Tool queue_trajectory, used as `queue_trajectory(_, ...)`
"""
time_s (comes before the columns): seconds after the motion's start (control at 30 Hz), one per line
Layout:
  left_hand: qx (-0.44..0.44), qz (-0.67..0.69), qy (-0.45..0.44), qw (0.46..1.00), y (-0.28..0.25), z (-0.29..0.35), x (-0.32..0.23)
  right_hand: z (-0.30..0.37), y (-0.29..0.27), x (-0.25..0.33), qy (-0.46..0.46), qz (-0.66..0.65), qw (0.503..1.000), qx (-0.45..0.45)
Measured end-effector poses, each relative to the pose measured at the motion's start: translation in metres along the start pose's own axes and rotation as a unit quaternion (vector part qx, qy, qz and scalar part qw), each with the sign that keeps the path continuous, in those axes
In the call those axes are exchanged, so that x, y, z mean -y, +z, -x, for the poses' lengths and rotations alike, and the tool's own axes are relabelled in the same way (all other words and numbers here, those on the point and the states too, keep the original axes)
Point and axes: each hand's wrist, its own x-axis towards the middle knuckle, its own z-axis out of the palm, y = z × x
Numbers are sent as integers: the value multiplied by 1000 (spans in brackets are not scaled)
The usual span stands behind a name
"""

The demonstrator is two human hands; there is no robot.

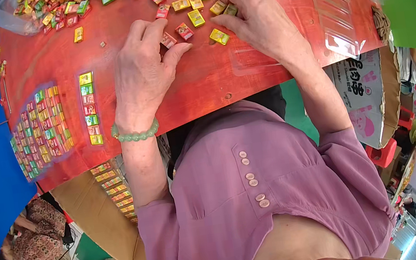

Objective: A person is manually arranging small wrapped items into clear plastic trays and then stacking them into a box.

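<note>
Small printed boxes in red, yellow and green lie on the red tabletop [185,80]. My left hand [141,70], with a pale green bead bracelet [136,132] on its wrist, is open: its thumb stands apart from the curved fingers. A red box [168,40] lies in that gap, and another red box [184,31] is just beyond it. My right hand [261,18] curls its thumb and fingers around two small yellow boxes [218,7], one partly hidden by the hand. A yellow box [219,36] lies beside its thumb.
A loose heap of small boxes [63,6] fills the far left. Nearer, a wrapped single row [90,109] lies beside a wrapped block of boxes [42,126]. Clear plastic trays [331,6] lie on the right. Open cartons [85,205] stand below the table edge.
</note>
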Motion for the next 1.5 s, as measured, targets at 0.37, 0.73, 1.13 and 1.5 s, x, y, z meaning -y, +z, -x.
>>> queue_trajectory(0.37, -12, 17, 20, 1000, 14, -2, -4, -4, -7, -8, -47, -7, 999, 14)
queue_trajectory(0.73, 31, 59, 36, 997, 12, 7, -21, 3, -31, -20, -135, -57, 973, 180)
queue_trajectory(1.13, 24, 48, 17, 998, 18, 9, -23, -3, -18, 3, -155, -87, 967, 185)
queue_trajectory(1.5, 7, 21, 18, 1000, 14, 11, -19, 1, -7, 8, -136, -70, 974, 170)
